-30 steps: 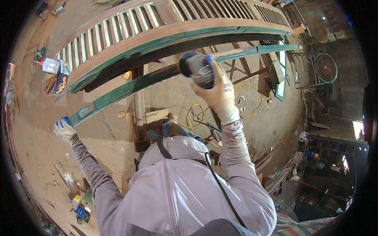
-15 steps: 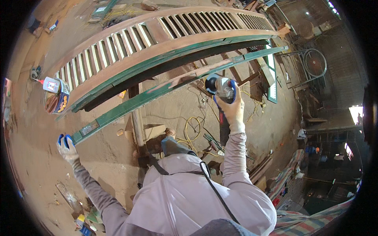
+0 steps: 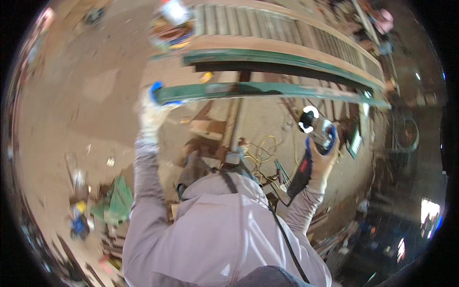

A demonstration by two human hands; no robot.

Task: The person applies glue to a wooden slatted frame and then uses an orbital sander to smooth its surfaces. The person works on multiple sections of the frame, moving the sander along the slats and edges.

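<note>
My left hand [image 3: 154,112], in a white glove with blue fingers, is closed around the left end of a long green-painted wooden strip [image 3: 215,91]. In my right hand [image 3: 325,155], gloved the same way, is an angle grinder [image 3: 319,126]. The grinder's round disc [image 3: 308,118] faces the strip and appears a little apart from its near edge. Beyond the strip lies a louvered wooden shutter [image 3: 272,44], its face bare wood and its near edge green. Motion blur softens the picture.
At the shutter's left end stands a round tub [image 3: 173,36] with a white bottle on it. Yellow cord [image 3: 267,148] lies on the floor near my feet, beside a wooden block [image 3: 208,128]. A green cloth [image 3: 117,198] and litter lie at lower left.
My left hand has come to grip the strip's left end. The grinder has moved to the right and lower in the view, away from the strip. The whole view has turned.
</note>
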